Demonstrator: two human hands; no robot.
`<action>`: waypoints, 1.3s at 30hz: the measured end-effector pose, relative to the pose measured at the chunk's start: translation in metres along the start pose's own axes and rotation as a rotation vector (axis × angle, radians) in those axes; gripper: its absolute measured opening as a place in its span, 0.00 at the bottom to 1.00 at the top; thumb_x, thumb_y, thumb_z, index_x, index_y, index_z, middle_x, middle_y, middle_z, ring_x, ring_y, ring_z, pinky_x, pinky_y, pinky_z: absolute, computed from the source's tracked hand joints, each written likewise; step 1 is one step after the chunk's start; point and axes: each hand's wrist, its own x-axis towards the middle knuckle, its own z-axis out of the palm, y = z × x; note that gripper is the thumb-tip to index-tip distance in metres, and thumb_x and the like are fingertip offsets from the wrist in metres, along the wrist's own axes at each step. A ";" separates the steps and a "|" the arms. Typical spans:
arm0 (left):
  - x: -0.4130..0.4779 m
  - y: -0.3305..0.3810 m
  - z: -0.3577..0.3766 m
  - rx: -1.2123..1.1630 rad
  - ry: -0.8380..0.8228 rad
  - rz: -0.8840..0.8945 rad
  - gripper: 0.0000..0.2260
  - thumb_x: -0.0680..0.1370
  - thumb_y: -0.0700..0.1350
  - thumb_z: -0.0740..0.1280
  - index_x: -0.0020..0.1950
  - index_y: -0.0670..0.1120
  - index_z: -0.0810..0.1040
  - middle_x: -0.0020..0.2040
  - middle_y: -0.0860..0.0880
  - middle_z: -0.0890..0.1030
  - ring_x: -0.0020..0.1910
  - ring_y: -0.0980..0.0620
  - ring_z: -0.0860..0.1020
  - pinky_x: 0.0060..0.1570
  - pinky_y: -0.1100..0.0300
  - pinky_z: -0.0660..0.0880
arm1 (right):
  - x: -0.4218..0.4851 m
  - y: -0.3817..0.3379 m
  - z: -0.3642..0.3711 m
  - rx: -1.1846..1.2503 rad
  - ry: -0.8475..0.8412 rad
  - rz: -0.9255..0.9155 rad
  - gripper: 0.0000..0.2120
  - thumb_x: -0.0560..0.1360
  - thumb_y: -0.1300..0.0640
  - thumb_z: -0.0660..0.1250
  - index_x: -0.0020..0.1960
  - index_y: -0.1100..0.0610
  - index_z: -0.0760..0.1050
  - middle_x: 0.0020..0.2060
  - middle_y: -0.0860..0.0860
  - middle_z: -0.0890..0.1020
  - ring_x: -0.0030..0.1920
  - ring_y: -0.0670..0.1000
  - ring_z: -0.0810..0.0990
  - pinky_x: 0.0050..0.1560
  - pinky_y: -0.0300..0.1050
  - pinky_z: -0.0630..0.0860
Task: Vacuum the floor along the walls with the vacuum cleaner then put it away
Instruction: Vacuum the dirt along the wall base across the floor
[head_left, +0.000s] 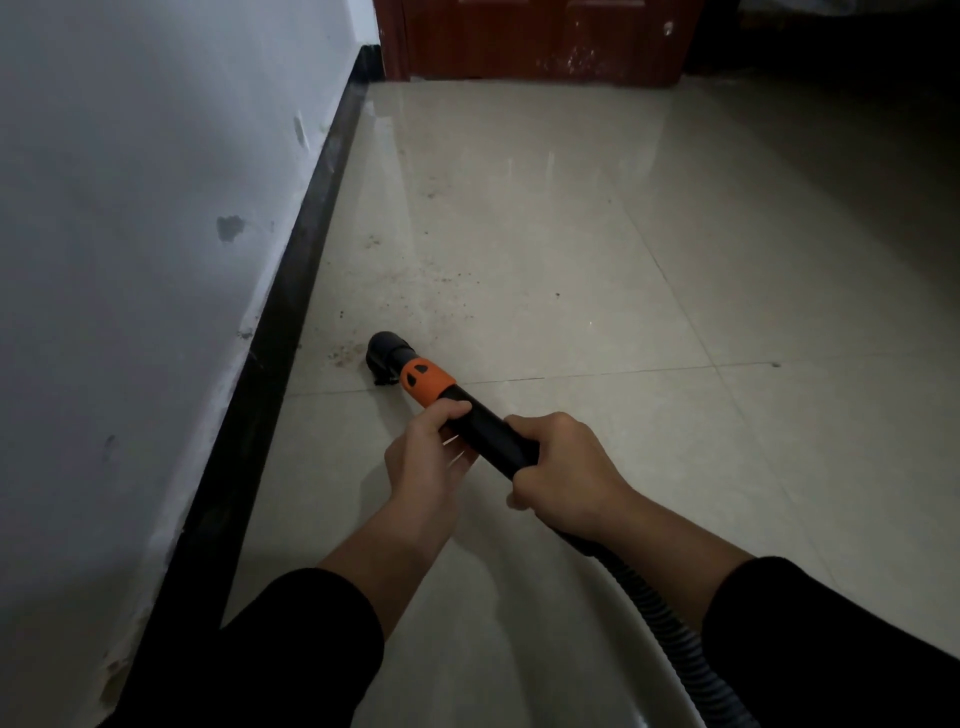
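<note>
Head view: the left grip (431, 457) curls around the black vacuum tube (488, 431) just behind its orange collar (428, 382). The right grip (566, 467) clasps the same tube nearer, where the ribbed hose (670, 639) runs off to the near right. The black nozzle (387, 353) meets the tiled floor (571, 234) near the dark baseboard (291, 322) of the left wall (130, 208), beside scattered dirt (395, 280). A red-brown door (545, 36) stands at the far end.

Pale glossy floor tiles (571, 234) fill the frame; dirt specks (431, 275) lie scattered left of centre, where the vacuum tube (485, 428) rests its tip.
</note>
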 end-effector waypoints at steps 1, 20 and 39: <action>0.002 0.001 0.002 0.006 -0.011 -0.013 0.06 0.72 0.37 0.69 0.48 0.39 0.80 0.42 0.43 0.84 0.43 0.47 0.83 0.44 0.57 0.80 | 0.002 0.000 -0.003 -0.001 -0.008 0.010 0.13 0.66 0.67 0.69 0.49 0.56 0.78 0.37 0.57 0.80 0.38 0.57 0.80 0.37 0.49 0.78; 0.019 0.047 0.058 0.097 -0.070 -0.309 0.04 0.76 0.38 0.69 0.49 0.40 0.77 0.50 0.42 0.83 0.47 0.49 0.81 0.39 0.61 0.78 | 0.033 -0.035 -0.057 -0.072 -0.046 0.258 0.12 0.67 0.66 0.70 0.47 0.55 0.77 0.36 0.53 0.78 0.38 0.56 0.78 0.36 0.42 0.73; 0.035 0.033 0.095 0.178 -0.108 -0.226 0.05 0.77 0.39 0.68 0.51 0.39 0.77 0.54 0.40 0.82 0.55 0.45 0.81 0.48 0.58 0.78 | 0.054 0.000 -0.071 -0.014 0.030 0.217 0.07 0.67 0.64 0.69 0.43 0.57 0.74 0.35 0.53 0.77 0.39 0.57 0.78 0.35 0.42 0.70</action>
